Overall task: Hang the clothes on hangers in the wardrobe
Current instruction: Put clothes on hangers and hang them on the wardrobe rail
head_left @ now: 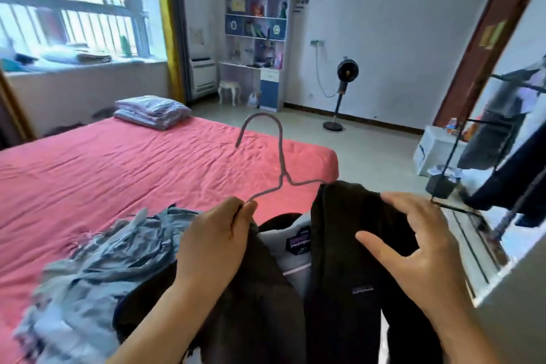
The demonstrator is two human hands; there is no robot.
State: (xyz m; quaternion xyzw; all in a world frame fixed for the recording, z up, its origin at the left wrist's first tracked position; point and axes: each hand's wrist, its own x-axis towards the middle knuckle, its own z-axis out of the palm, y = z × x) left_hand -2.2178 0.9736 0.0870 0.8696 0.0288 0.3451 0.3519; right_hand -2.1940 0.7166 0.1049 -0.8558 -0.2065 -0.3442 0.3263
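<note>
A dark brown jacket (339, 260) with a grey lining and a purple neck label hangs in front of me on a thin grey wire hanger (266, 151), whose hook points up over the bed. My left hand (215, 233) pinches the hanger's left shoulder together with the jacket's edge. The hanger's right arm disappears under the jacket's right shoulder. My right hand (413, 239) lies spread on that right shoulder, fingers straight. At the right, the wardrobe (502, 133) stands with dark clothes hanging on its black rail.
A pile of blue-grey clothes (103, 269) lies on the pink bed (133, 162) at my lower left. Folded bedding (152, 112) sits at the bed's far end. A standing fan (345, 83), a bookshelf (257, 47) and a white box (437, 151) stand across the tiled floor.
</note>
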